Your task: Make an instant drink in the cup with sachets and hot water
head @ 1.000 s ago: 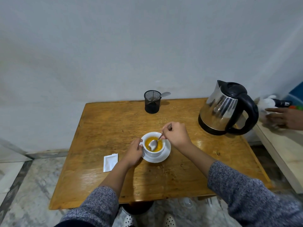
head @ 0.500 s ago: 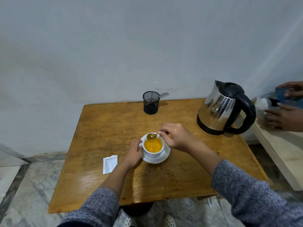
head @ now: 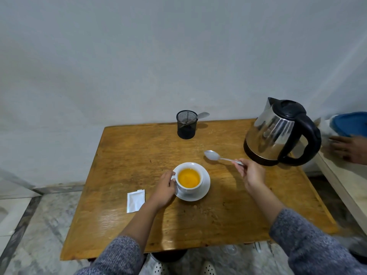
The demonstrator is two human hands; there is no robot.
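- The cup (head: 189, 178) is white, stands on a white saucer (head: 205, 190) near the middle of the wooden desk (head: 123, 155) and is filled with an orange drink (head: 188, 178).
- The left hand (head: 163, 188) is closed on the cup's handle side, its fingers (head: 172, 180) touching the cup wall.
- The right hand (head: 251, 174) pinches the handle of a metal spoon (head: 212, 155) between fingertips; the spoon is out of the cup, held above the desk to the right of the cup, bowl pointing left.
- A white sachet (head: 135, 200) lies flat on the desk to the left of the cup, apart from the saucer.
- A steel kettle (head: 275, 132) with a black handle and lid stands at the far right of the desk, just beyond the spoon-holding hand.
- A black mesh holder (head: 187, 124) stands at the far edge of the desk with a second spoon (head: 203, 115) leaning out of it.
- At the right edge, another person's hand (head: 348, 148) rests on a neighbouring counter (head: 341, 175) beside a blue object (head: 350, 124).
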